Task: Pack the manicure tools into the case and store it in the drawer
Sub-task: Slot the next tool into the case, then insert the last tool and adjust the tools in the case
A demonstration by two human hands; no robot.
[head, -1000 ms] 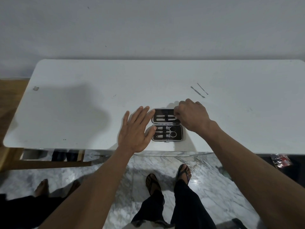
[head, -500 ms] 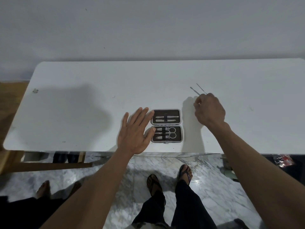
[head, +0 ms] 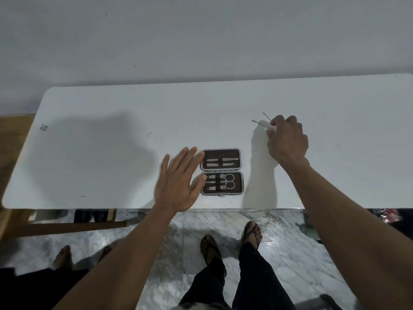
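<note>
The open manicure case [head: 242, 171] lies near the front edge of the white table [head: 111, 153]. Its upper half holds two slim tools [head: 221, 162]; its lower half holds clippers and scissors [head: 223, 183]. My left hand [head: 176, 184] lies flat with fingers spread, its fingertips touching the case's left edge. My right hand [head: 287, 139] is out to the right and behind the case, fingers curled and pinching the near end of a thin metal tool [head: 259, 123]. A second thin tool [head: 266, 115] lies just behind it, its near end hidden by my fingers.
A small scrap [head: 43, 127] lies at the table's far left. A wall stands right behind the table. Below the front edge are my sandalled feet [head: 252, 233] on marble floor, another person's bare feet [head: 62, 258] at left, and wooden furniture [head: 13, 139].
My right hand left the case's upper half, travelled right and away to the two loose tools, and closed its fingers on one. My left hand stayed beside the case.
</note>
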